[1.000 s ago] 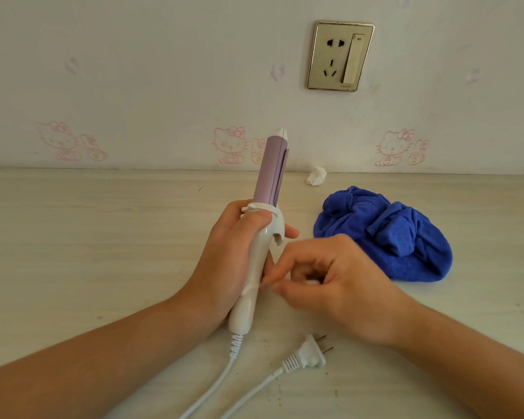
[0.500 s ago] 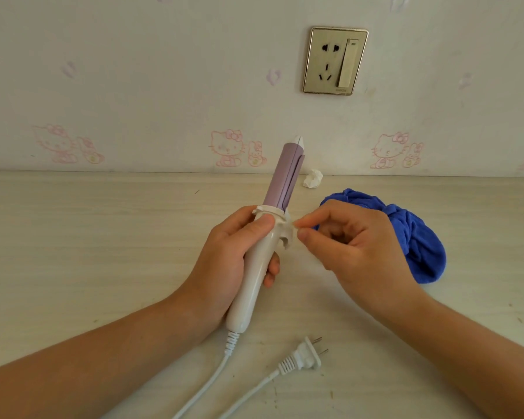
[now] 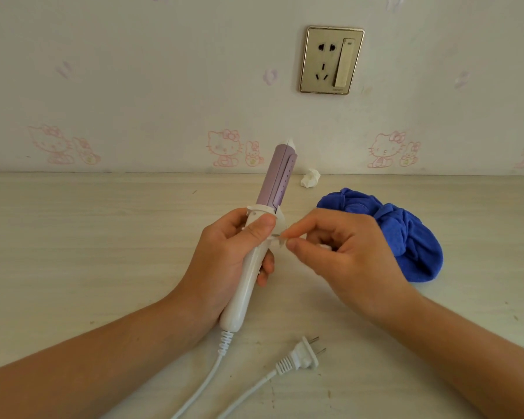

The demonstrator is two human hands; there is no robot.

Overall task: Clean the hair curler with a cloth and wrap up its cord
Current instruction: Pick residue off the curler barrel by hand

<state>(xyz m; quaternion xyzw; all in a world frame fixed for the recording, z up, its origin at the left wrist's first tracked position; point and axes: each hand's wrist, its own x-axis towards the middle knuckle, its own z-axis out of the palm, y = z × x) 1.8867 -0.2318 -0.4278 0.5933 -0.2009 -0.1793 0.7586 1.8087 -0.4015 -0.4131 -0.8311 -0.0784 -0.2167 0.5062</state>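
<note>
Head view shows hair curler [image 3: 276, 179], white handle, lilac barrel.

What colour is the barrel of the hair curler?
Pale lilac. The barrel shows clearly in the head view, above the white handle.

A gold-framed wall socket [image 3: 332, 60] with a switch is set in pale wallpaper. Below it runs a row of pink cartoon cat prints [image 3: 224, 148]. Lower still, just left of its line, a crumpled white paper wad [image 3: 310, 178] lies on the pale wood-grain surface [image 3: 88, 237].
</note>
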